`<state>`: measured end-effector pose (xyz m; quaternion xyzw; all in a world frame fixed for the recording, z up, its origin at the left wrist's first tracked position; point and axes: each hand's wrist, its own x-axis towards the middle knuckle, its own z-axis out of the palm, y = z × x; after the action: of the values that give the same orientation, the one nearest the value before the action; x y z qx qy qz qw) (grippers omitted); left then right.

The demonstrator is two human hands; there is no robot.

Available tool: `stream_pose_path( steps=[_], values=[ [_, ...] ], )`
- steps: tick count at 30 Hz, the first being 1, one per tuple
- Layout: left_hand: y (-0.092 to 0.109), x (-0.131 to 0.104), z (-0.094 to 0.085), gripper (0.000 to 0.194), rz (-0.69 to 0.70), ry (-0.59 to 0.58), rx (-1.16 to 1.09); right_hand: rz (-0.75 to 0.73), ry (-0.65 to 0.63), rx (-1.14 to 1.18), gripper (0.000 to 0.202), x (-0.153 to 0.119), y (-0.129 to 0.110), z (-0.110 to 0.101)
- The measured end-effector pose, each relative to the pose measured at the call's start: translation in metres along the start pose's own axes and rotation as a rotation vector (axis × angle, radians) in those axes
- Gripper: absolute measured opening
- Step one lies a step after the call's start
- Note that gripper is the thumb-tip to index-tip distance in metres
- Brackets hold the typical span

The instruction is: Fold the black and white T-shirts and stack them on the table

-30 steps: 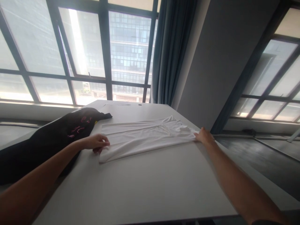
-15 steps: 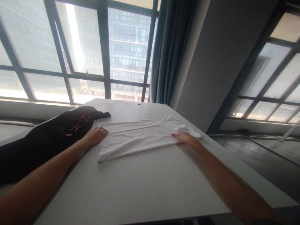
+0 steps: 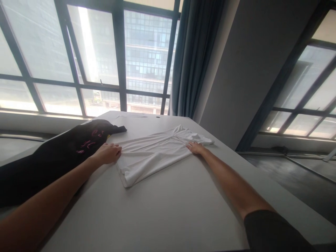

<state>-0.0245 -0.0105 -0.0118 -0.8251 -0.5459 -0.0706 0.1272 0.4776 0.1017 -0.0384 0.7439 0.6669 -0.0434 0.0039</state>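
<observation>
A white garment, folded long and wrinkled, lies slantwise across the white table. My left hand is closed on its left edge, fingers curled over the cloth. At the garment's right part, near the bunched end, my right hand rests on the lower edge with its fingers spread on the fabric. The near left corner of the garment lies flat on the table. Beside my left forearm is a black garment with pink lettering.
Windows stand behind the table, with a blue-grey curtain and a grey pillar to their right. A thin white item lies near the table's far edge, beside a small dark round spot.
The white garment has turned: its bunched right end has shifted left and away, its near left corner right and nearer. My right hand has moved left with it, its fingers more spread.
</observation>
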Motion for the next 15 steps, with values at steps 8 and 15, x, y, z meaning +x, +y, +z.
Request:
stream_pose_path(
  steps=[8,15],
  values=[
    [0.015,-0.009,-0.004,0.027,0.030,-0.052,-0.038,-0.025,0.107,-0.044,0.059,0.065,-0.041,0.001],
    [0.016,-0.006,0.016,0.024,0.145,0.051,-0.259,0.055,0.260,-0.102,0.051,0.052,-0.079,-0.009]
  ],
)
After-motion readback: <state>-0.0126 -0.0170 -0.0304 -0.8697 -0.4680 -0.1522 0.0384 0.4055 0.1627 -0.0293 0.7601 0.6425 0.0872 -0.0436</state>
